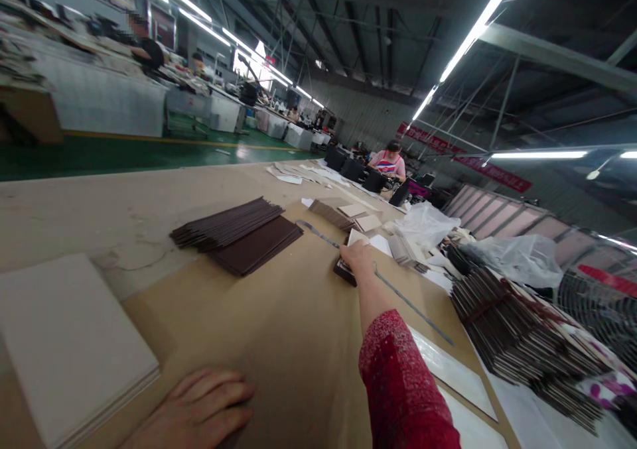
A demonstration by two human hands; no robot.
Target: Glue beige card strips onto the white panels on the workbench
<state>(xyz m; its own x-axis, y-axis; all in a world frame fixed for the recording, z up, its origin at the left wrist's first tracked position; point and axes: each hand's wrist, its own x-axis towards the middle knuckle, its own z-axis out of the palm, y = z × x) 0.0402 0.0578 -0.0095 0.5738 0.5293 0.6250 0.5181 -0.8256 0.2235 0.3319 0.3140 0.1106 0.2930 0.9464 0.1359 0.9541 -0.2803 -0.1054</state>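
- Boards (74, 343), pale and stacked, lie on the table (279, 343) at far left.
- Left hand (204, 406) rests at the near edge, fingers together and loosely bent; whether they hold anything cannot be told.
- Brown panels (249, 237) sit fanned beyond it.
- Block (343, 273), dark, is on the table ahead, beside a gray strip (413, 306).
- Right hand (357, 255) covers the block; its fingertips are hidden, their grip unclear.
- Pale pieces (368, 223) crowd just beyond.
- Sleeve (398, 376), red, partly hides white panels (455, 369).
- Plastic bag (423, 223) and dark stack (512, 329) fill the right side.
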